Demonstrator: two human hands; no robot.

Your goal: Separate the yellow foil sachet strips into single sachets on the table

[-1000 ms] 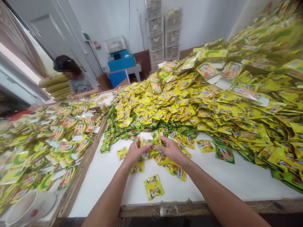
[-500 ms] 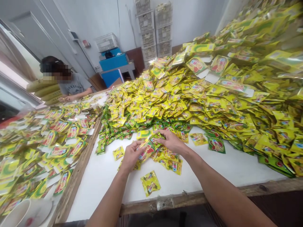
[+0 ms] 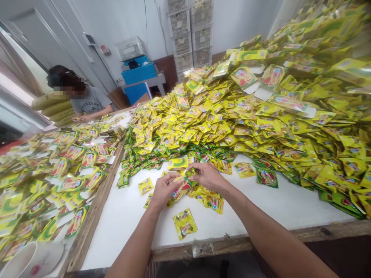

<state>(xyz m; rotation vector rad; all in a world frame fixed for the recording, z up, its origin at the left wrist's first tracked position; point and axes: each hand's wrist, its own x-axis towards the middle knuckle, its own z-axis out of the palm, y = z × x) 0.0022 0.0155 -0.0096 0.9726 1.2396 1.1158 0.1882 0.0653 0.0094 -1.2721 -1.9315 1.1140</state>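
A yellow-and-green printed packet (image 3: 184,186) with a red fruit picture is held over the white tabletop. My left hand (image 3: 164,189) is closed on its left side, thumb on top. At its upper right end, my right hand (image 3: 207,177) pinches it with bent fingers, which partly hide it. Under and beside my right hand lie several yellow sachets (image 3: 213,202). A single yellow sachet (image 3: 184,223) lies nearer the front edge, and another small sachet (image 3: 145,186) is left of my left hand. Just beyond my hands lies a yellow-green flat pack (image 3: 178,163).
A large heap of yellow sachets (image 3: 246,119) rises behind and to the right. Left of a wooden divider (image 3: 97,208) lie many printed packs (image 3: 69,181) and a white cup (image 3: 31,258). A co-worker (image 3: 89,101) sits at the far left. Stacked crates (image 3: 181,36) stand by the wall.
My right hand's fingers have shifted slightly down and left along the packet's upper end. The packet stays between both hands. The view has moved slightly.
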